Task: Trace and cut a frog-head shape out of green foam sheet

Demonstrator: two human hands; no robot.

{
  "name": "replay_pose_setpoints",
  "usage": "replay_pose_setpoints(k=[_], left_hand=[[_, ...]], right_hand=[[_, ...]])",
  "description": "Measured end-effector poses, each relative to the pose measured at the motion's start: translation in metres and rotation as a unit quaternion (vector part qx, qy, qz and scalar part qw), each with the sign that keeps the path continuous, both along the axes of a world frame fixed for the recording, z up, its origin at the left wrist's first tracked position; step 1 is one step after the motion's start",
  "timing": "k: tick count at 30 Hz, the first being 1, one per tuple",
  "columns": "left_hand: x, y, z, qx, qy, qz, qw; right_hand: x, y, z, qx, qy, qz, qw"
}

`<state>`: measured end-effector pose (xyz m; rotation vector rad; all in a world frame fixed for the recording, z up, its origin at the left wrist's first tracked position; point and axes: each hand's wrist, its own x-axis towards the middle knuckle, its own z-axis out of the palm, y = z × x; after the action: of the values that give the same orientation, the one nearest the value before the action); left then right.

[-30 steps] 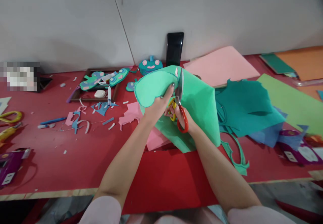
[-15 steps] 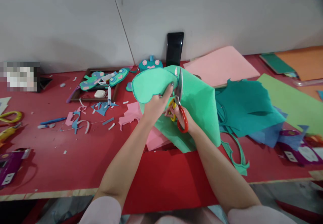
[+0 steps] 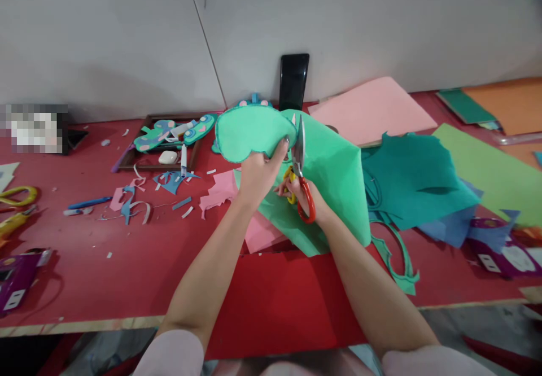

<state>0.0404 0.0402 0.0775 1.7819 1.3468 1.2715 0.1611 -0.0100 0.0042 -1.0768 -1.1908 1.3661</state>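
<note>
My left hand (image 3: 263, 175) pinches a mint-green felt cutout (image 3: 249, 130), a rounded mask-like shape with a dark drawn outline, thumb on top near its right end. My right hand (image 3: 302, 192) grips scissors (image 3: 300, 161) with one red and one yellow handle loop. The blades point away from me, slightly parted, at the right edge of the cutout. Beneath both hands a larger sheet of green felt (image 3: 334, 184) lies with a raised fold on its right side. Pink felt scraps (image 3: 220, 192) show beside and under it.
A black phone (image 3: 293, 81) leans on the wall. A brown tray (image 3: 122, 161) holds finished masks and a white case (image 3: 168, 157). To the right are teal felt (image 3: 419, 178), a pink sheet (image 3: 372, 113) and a purple box (image 3: 503, 249). More scissors (image 3: 19, 196) lie far left.
My left hand has turned the green cutout, so its left end has swung up and to the left. It now covers most of the teal mask behind. The scissors have barely moved.
</note>
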Motion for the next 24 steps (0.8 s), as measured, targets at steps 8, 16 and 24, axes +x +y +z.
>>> replay_pose_setpoints(k=[8,16,24], left_hand=[[0.0,-0.002,0.008,-0.003,-0.006,0.008,1.0],[0.0,-0.002,0.013,0.012,0.009,0.014,1.0],[-0.002,-0.001,0.016,0.028,0.023,0.004,0.999]], right_hand=[[0.0,0.0,0.001,-0.002,-0.007,-0.007,1.0],[0.0,0.0,0.002,-0.006,-0.035,-0.013,0.999],[0.001,0.0,0.004,0.003,-0.054,-0.016,0.998]])
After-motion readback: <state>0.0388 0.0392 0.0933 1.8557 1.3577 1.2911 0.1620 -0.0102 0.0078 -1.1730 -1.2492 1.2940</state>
